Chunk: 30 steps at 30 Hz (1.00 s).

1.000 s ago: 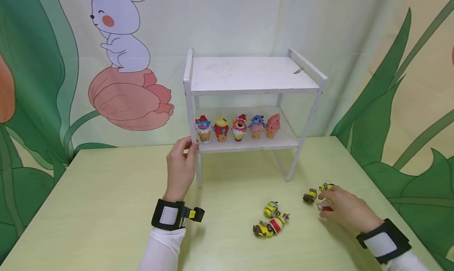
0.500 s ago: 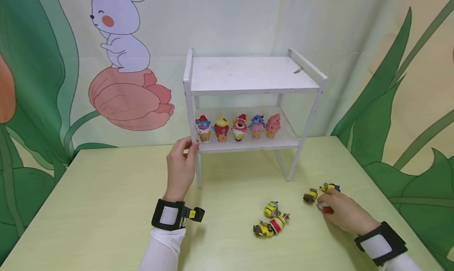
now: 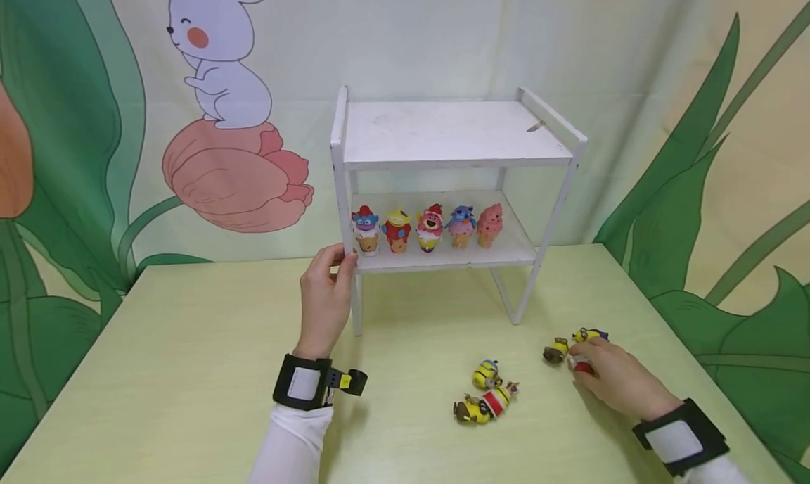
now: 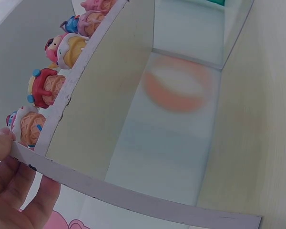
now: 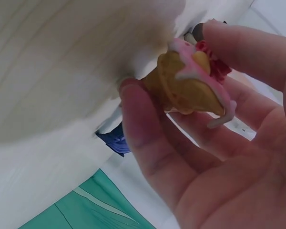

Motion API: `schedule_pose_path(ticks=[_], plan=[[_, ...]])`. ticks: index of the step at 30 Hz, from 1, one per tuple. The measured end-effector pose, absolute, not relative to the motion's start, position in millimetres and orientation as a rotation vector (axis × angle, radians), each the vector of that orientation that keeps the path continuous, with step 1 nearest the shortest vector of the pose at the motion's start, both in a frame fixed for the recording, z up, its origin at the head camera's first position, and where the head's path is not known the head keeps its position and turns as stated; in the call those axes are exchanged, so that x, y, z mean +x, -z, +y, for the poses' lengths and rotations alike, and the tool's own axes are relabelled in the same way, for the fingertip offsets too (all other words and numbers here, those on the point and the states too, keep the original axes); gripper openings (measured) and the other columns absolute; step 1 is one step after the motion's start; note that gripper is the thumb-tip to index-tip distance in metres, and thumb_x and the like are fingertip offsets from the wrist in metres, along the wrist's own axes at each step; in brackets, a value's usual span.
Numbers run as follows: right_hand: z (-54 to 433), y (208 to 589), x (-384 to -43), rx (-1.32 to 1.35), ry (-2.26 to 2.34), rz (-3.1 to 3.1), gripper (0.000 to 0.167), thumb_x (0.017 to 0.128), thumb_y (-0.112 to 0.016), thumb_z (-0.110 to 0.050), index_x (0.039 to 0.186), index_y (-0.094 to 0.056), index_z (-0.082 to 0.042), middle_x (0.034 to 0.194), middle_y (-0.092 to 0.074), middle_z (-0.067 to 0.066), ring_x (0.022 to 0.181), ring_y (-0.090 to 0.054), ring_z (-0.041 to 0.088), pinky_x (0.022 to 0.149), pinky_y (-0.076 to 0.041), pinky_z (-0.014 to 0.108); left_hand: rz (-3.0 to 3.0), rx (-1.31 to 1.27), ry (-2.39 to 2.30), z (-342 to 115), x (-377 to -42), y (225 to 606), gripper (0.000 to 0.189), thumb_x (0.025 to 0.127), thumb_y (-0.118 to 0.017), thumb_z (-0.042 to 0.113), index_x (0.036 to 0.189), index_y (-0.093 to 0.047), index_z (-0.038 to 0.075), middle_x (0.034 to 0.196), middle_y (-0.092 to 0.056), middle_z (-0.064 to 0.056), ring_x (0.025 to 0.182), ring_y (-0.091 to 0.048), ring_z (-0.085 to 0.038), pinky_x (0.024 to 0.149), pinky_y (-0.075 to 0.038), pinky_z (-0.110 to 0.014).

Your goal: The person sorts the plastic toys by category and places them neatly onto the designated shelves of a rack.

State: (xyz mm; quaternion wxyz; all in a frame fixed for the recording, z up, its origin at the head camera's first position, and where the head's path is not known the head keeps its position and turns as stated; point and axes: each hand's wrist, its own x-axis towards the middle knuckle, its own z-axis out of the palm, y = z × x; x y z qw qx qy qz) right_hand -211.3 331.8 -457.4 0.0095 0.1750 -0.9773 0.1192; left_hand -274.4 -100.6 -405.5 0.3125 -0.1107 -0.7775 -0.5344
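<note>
My left hand (image 3: 325, 301) grips the left front leg of a small white two-tier shelf (image 3: 443, 129), its thumb beside the lower board. In the left wrist view, the fingers (image 4: 44, 202) curl round that frame. Low over the table at the right, my right hand (image 3: 623, 382) holds a small ice-cream-cone figurine (image 5: 190, 86) with pink-and-white topping and a red part, between thumb and fingers. Right beside it lie a yellow-and-brown figurine (image 3: 556, 351) and another yellow one (image 3: 588, 335), partly behind the fingers.
Several ice-cream-cone figurines (image 3: 430, 228) stand in a row on the lower board. Near the table's front middle lie a yellow-and-blue figurine (image 3: 486, 375), a red-and-white striped one (image 3: 497, 400) and a yellow-and-brown one (image 3: 471, 410). A printed cloth (image 3: 411, 41) hangs behind.
My right hand has shifted slightly at the figurine, uncovering more of the yellow one behind it. The left hand keeps its grip on the shelf. The head view has turned a little.
</note>
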Motion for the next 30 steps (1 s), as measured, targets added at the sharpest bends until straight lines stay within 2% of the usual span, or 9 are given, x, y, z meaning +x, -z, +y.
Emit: schedule_pose_path(ticks=[8,16,24,30], plan=[[337,458,-209,0.523,-0.435,-3.035,0.032,0.086,-0.074,-0.007,0.113,-0.065,0.005,0.104,-0.066,0.015,0.095,-0.063,0.030,0.081,-0.052,0.049,-2.060,-0.293,1.406,-99,-275,409,0.026,0.098,-0.059,0.017,0.117,-0.064,0.001,0.107,-0.064,-0.009,0.095,-0.058,-0.019,0.073,-0.052,-0.035],[338,443,-212,0.552,-0.508,-2.962,0.030,0.088,-0.070,-0.004,0.115,-0.063,0.009,0.105,-0.066,0.018,0.093,-0.063,0.029,0.078,-0.053,0.047,-2.050,-0.286,1.381,-101,-276,407,0.026,0.098,-0.058,0.018,0.117,-0.064,0.000,0.108,-0.064,-0.010,0.095,-0.059,-0.020,0.073,-0.053,-0.035],[342,421,-211,0.579,-0.678,-2.911,0.034,0.096,-0.064,-0.014,0.123,-0.059,0.005,0.095,-0.063,0.001,0.078,-0.055,0.011,0.067,-0.049,0.032,-2.055,-0.285,1.367,-101,-275,405,0.028,0.099,-0.057,0.018,0.119,-0.063,0.000,0.109,-0.063,-0.011,0.096,-0.059,-0.021,0.074,-0.053,-0.035],[342,410,-209,0.605,-0.881,-2.879,0.026,0.103,-0.052,-0.017,0.121,-0.058,0.001,0.080,-0.058,-0.002,0.068,-0.056,0.011,0.060,-0.048,0.027,-2.063,-0.280,1.382,-99,-274,406,0.028,0.098,-0.057,0.017,0.121,-0.062,0.001,0.110,-0.063,-0.011,0.098,-0.058,-0.020,0.075,-0.052,-0.035]])
